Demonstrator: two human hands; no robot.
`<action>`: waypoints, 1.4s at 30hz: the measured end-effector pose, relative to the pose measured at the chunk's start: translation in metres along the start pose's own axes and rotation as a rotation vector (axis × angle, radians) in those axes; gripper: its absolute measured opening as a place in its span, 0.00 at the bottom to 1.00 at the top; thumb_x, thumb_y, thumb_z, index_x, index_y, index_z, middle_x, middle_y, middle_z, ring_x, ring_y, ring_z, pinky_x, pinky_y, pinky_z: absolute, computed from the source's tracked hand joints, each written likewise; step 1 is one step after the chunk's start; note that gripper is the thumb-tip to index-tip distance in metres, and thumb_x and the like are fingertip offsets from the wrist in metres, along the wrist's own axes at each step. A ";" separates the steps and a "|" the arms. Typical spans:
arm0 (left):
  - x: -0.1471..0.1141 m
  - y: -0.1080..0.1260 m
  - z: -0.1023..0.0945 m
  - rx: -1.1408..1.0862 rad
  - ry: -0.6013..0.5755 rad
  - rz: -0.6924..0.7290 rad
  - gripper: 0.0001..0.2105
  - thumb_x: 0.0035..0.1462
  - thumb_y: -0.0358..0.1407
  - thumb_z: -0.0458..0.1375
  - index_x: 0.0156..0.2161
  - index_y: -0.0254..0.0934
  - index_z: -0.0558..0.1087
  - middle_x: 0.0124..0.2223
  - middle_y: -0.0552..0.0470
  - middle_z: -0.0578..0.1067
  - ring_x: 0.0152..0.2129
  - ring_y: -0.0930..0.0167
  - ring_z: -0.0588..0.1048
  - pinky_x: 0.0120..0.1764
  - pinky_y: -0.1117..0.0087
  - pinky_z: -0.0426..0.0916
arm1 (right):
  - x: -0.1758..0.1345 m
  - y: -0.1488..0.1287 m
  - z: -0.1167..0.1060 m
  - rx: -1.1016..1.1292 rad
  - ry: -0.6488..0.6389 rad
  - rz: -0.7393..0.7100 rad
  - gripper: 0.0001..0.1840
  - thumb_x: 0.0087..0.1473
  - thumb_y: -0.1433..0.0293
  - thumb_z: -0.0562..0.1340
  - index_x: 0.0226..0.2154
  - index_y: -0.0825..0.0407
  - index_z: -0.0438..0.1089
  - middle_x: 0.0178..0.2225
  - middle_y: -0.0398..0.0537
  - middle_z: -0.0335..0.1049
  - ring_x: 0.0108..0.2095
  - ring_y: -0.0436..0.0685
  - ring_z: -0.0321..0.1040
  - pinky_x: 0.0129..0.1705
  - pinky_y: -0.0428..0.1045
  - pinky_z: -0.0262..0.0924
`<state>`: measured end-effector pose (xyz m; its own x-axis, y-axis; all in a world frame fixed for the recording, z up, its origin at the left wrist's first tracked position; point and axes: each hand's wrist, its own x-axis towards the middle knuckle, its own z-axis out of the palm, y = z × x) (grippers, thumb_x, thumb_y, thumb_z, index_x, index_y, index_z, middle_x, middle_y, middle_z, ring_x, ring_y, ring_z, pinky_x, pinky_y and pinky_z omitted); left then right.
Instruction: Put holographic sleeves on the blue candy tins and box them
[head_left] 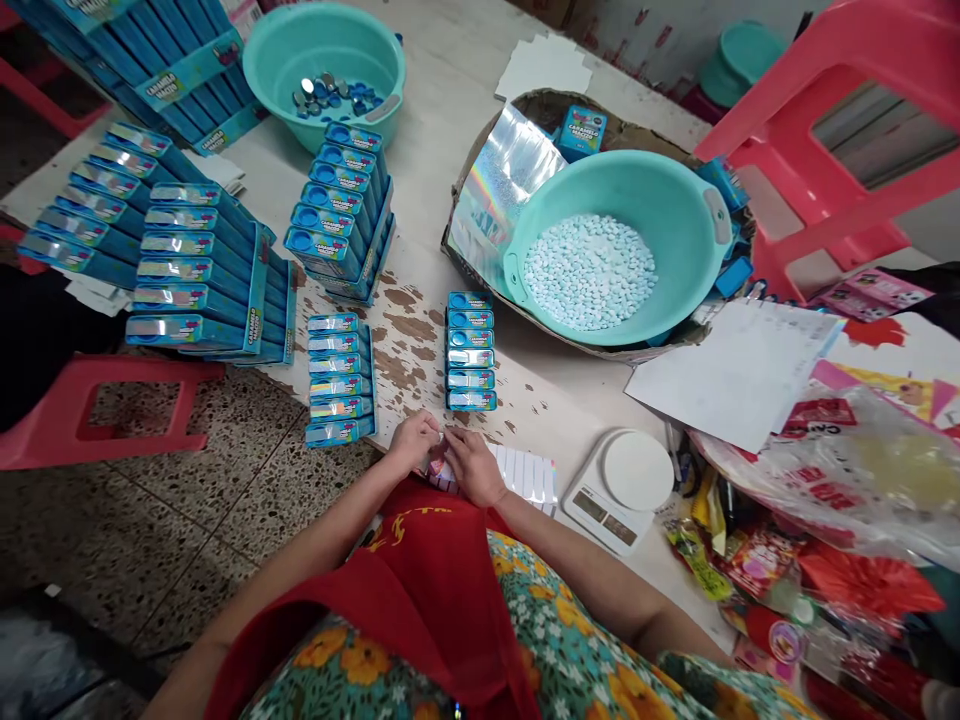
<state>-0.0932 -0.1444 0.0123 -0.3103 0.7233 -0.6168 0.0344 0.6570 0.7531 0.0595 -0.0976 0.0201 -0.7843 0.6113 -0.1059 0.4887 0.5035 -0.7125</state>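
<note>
At the near edge of the table, my left hand (415, 440) is closed, thumb and fingertips pinched on something small and pale. Close beside it, my right hand (474, 465) has its fingers bent together over the same spot. A pinkish printed piece shows between the hands, too small to make out. Under and right of my right hand lies a sheet of white strips (529, 475), partly hidden by the wrist. Just beyond my hands stands a row of small blue candy tins (471, 365). Another row of blue tins (339, 385) is to the left.
Teal basins hold white candies (592, 270) and small metal and blue pieces (337, 95). The candy basin (675, 200) rests in a cardboard box. A kitchen scale (622, 485), papers (735, 370) and wrapped sweets sit rightward. Blue display boxes (259, 300) crowd the left, above a pink stool (150, 405).
</note>
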 end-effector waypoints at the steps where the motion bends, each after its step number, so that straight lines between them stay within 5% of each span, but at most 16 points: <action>1: 0.000 -0.001 0.001 -0.018 0.011 -0.008 0.05 0.42 0.30 0.54 0.29 0.37 0.65 0.20 0.60 0.67 0.18 0.76 0.66 0.22 0.77 0.57 | -0.002 0.000 0.000 -0.009 -0.011 -0.015 0.18 0.56 0.71 0.54 0.49 0.49 0.67 0.49 0.56 0.64 0.48 0.62 0.61 0.49 0.57 0.60; 8: 0.006 -0.006 0.002 -0.124 -0.002 -0.007 0.05 0.40 0.30 0.55 0.28 0.36 0.64 0.19 0.60 0.66 0.17 0.77 0.66 0.22 0.77 0.59 | 0.000 -0.003 -0.005 -0.112 0.000 -0.013 0.10 0.55 0.68 0.57 0.40 0.47 0.70 0.50 0.51 0.62 0.47 0.60 0.60 0.47 0.55 0.60; 13: 0.012 -0.012 0.002 -0.134 -0.007 -0.001 0.07 0.40 0.29 0.54 0.29 0.36 0.64 0.20 0.60 0.66 0.18 0.77 0.67 0.23 0.78 0.60 | 0.013 0.002 -0.004 -0.219 -0.010 -0.091 0.10 0.58 0.69 0.54 0.32 0.49 0.70 0.41 0.51 0.67 0.40 0.58 0.60 0.41 0.54 0.59; 19: 0.016 -0.013 0.003 -0.030 0.023 -0.016 0.04 0.41 0.28 0.55 0.27 0.36 0.65 0.19 0.60 0.65 0.18 0.76 0.65 0.24 0.76 0.60 | 0.007 -0.007 -0.025 -0.060 -0.126 -0.118 0.08 0.57 0.67 0.55 0.30 0.49 0.68 0.29 0.48 0.67 0.33 0.56 0.61 0.36 0.50 0.57; 23: 0.003 0.007 -0.010 0.054 0.092 0.029 0.01 0.46 0.31 0.55 0.27 0.38 0.67 0.23 0.57 0.68 0.24 0.73 0.68 0.30 0.74 0.62 | 0.006 -0.027 -0.060 0.144 -0.076 0.016 0.08 0.56 0.65 0.57 0.29 0.49 0.67 0.28 0.46 0.67 0.32 0.54 0.63 0.35 0.49 0.58; 25: -0.010 0.024 -0.019 -0.002 0.110 0.129 0.07 0.52 0.37 0.53 0.36 0.39 0.69 0.31 0.54 0.72 0.31 0.71 0.70 0.35 0.72 0.64 | 0.011 -0.037 -0.077 0.244 -0.021 0.091 0.08 0.55 0.64 0.57 0.28 0.49 0.66 0.27 0.44 0.67 0.30 0.53 0.63 0.34 0.49 0.58; 29: -0.025 0.060 -0.032 -0.186 -0.123 0.281 0.19 0.52 0.43 0.55 0.48 0.38 0.66 0.47 0.48 0.71 0.42 0.69 0.70 0.40 0.71 0.65 | 0.032 -0.046 -0.099 0.442 0.086 0.201 0.10 0.52 0.62 0.60 0.26 0.50 0.66 0.25 0.42 0.66 0.27 0.51 0.61 0.32 0.47 0.58; 34: -0.005 0.083 -0.041 -0.176 -0.159 0.227 0.10 0.51 0.41 0.56 0.30 0.35 0.69 0.27 0.54 0.72 0.26 0.74 0.70 0.31 0.74 0.63 | 0.066 -0.038 -0.099 0.676 0.170 0.315 0.12 0.47 0.59 0.62 0.25 0.51 0.64 0.21 0.39 0.63 0.22 0.49 0.58 0.25 0.45 0.56; 42: 0.026 0.110 -0.058 -0.165 -0.120 0.223 0.09 0.51 0.40 0.54 0.29 0.35 0.67 0.25 0.55 0.71 0.24 0.74 0.69 0.27 0.75 0.61 | 0.110 -0.033 -0.095 0.745 0.326 0.372 0.10 0.46 0.62 0.62 0.25 0.51 0.65 0.23 0.40 0.65 0.25 0.50 0.63 0.29 0.46 0.59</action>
<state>-0.1526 -0.0657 0.0928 -0.1973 0.8723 -0.4475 -0.0686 0.4430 0.8939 -0.0061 0.0110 0.0978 -0.4210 0.8565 -0.2987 0.2255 -0.2201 -0.9490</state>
